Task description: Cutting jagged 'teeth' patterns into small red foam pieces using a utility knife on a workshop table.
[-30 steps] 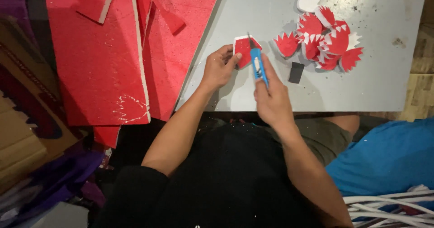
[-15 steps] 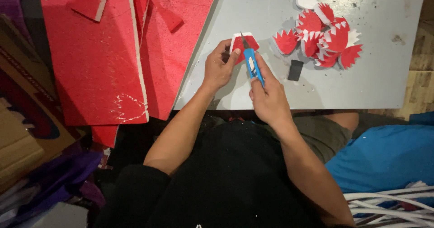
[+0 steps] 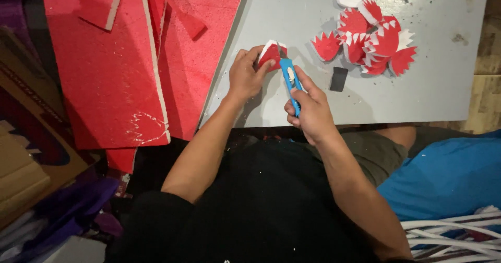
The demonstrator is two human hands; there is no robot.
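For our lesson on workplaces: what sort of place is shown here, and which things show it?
Probably a home craft workspace: large red foam sheets, a pile of cut red toothed shapes on a grey board, and a blue utility knife trimming a red foam piece.

Red foam sheets (image 3: 104, 70) overlap the left edge of a grey board (image 3: 417, 93). Finished red-and-white toothed cutouts (image 3: 373, 41) pile near a small black block (image 3: 338, 79). Cardboard (image 3: 31, 153) lies far left, blue cloth (image 3: 443, 174) lower right.
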